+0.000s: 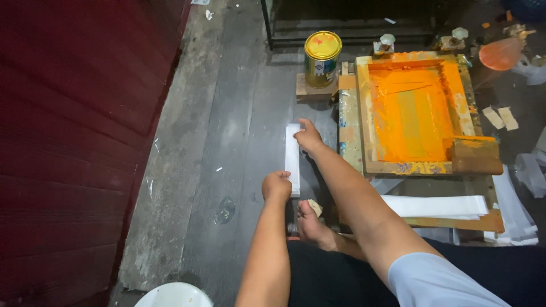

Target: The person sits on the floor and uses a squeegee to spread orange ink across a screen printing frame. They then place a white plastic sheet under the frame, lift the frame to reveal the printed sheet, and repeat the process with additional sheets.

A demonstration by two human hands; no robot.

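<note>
- Left hand [277, 185] and right hand [309, 137] are gripping opposite ends of a white strip [292, 156], fingers closed.
- A yellow-lidded tin [322, 58] is sitting beside the orange-inked frame [410, 111].

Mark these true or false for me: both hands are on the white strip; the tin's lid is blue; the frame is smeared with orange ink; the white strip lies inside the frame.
1. Both hands are on the white strip. True: the left hand is at its near end, the right hand at its far end.
2. The tin has a blue lid. False: the lid is yellow.
3. The wooden frame is smeared with orange ink. True.
4. The white strip lies inside the frame. False: it lies on the grey floor, left of the frame.
</note>
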